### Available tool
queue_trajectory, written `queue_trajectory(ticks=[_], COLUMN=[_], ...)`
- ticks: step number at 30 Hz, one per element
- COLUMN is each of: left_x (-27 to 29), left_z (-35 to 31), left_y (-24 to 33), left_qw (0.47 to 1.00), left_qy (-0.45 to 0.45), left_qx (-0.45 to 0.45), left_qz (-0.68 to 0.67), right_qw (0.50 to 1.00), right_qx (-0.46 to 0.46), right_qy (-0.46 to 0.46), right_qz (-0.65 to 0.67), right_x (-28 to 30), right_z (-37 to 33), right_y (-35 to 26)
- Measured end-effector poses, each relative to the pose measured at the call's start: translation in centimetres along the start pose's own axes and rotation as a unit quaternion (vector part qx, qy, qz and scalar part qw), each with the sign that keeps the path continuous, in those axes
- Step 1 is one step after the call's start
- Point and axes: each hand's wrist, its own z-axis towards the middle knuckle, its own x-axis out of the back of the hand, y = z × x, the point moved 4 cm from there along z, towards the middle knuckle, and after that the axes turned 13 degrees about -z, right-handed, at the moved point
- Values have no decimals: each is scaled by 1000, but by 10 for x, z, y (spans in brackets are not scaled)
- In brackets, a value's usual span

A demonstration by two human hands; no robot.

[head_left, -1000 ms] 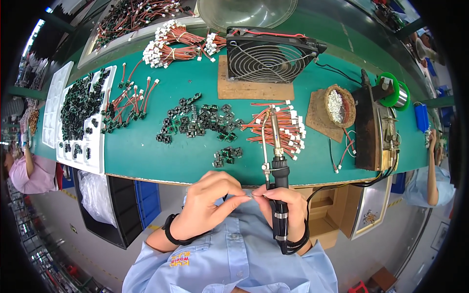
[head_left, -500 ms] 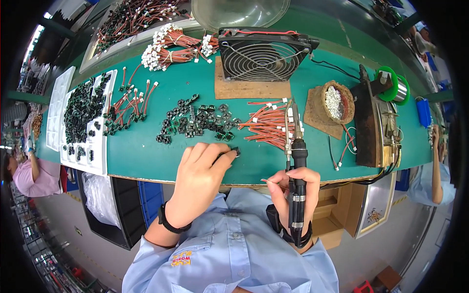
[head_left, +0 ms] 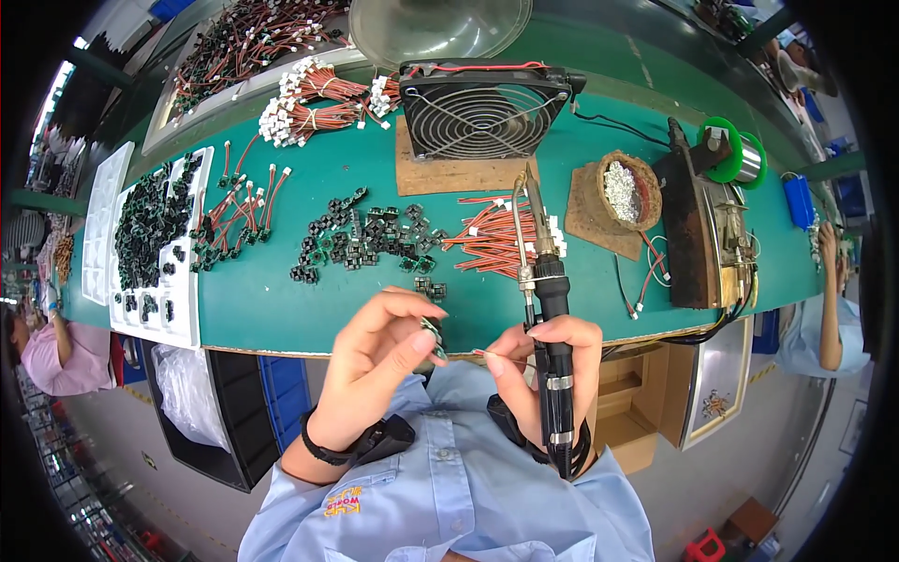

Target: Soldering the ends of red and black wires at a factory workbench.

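Observation:
My left hand point(head_left: 375, 354) is raised just above the table's front edge. Its thumb and fingers pinch a small green-and-black circuit board piece point(head_left: 433, 337), partly hidden by them. A black soldering iron point(head_left: 554, 361) with a metal tube along its shaft stands upright in my right hand point(head_left: 582, 339), tip pointing away from me. The same hand's thumb and forefinger also pinch a thin red wire point(head_left: 487, 355), whose end points toward the board piece without touching it. Beyond the left fingers lie a couple of black pieces point(head_left: 430, 288) and a loose pile of similar ones point(head_left: 370, 234).
Red wires with white plugs point(head_left: 492, 239) lie behind the iron. Farther back stands a black fan point(head_left: 482, 117) on a board. At right are a round tub of whitish bits point(head_left: 623, 192), a metal-topped station point(head_left: 707, 244) and a green solder spool point(head_left: 735, 150). White trays point(head_left: 183, 309) stand left.
My left hand has come back from the black pieces toward me and turned, now showing a board piece in its fingers. The right hand with iron and wire has shifted slightly left within the picture.

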Motion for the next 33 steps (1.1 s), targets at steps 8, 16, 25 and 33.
queue_trajectory(ticks=[8, 16, 25, 33], left_x=[-13, -11, -4, -8], left_z=[-6, -8, -8, -8], left_y=[-10, -11, -18, -18], left_qw=[967, 966, 959, 955], left_qy=[-81, -56, -128, -131], left_qx=[147, 155, 130, 126], left_qz=[-192, -196, -219, -234], right_qw=[998, 992, 991, 991], right_qx=[53, 91, 93, 102], right_qy=[-21, -23, -38, -36], right_qz=[-32, -88, -85, -79], right_x=[-6, -9, -6, -5], right_z=[1, -1, -3, -2], right_y=[-17, -25, -24, -23])
